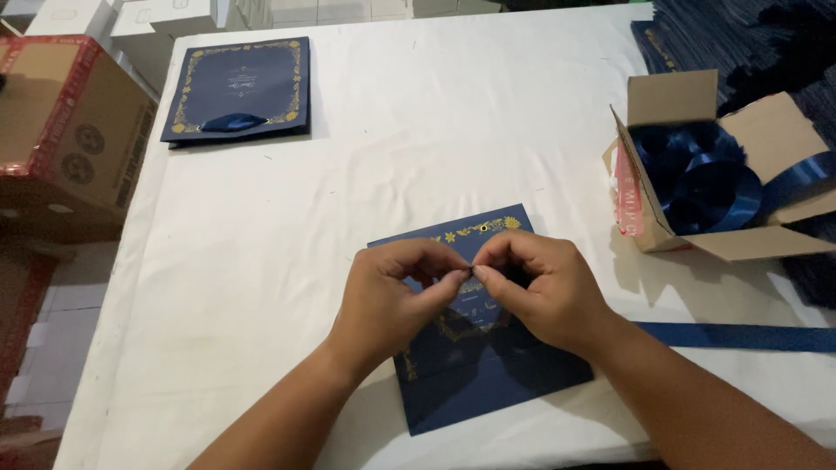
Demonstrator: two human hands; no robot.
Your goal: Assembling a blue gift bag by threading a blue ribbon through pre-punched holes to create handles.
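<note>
Card: matt navy paper, gold foil print. Ribbon: glossy satin. Tablecloth: white cloth, creased. Box: raw cardboard.

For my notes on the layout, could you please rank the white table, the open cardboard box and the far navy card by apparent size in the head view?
1. White table
2. Open cardboard box
3. Far navy card, though it lies farther from the camera, so box versus card is unsure.

A small hand-assembly workroom for stationery, seemingly in a home or back room: a counter draped in wrinkled white cloth carries navy cards with gold borders, while an open cardboard box holds coils of blue ribbon. Another cardboard carton stands on the pale tiled floor beside the counter.
</note>
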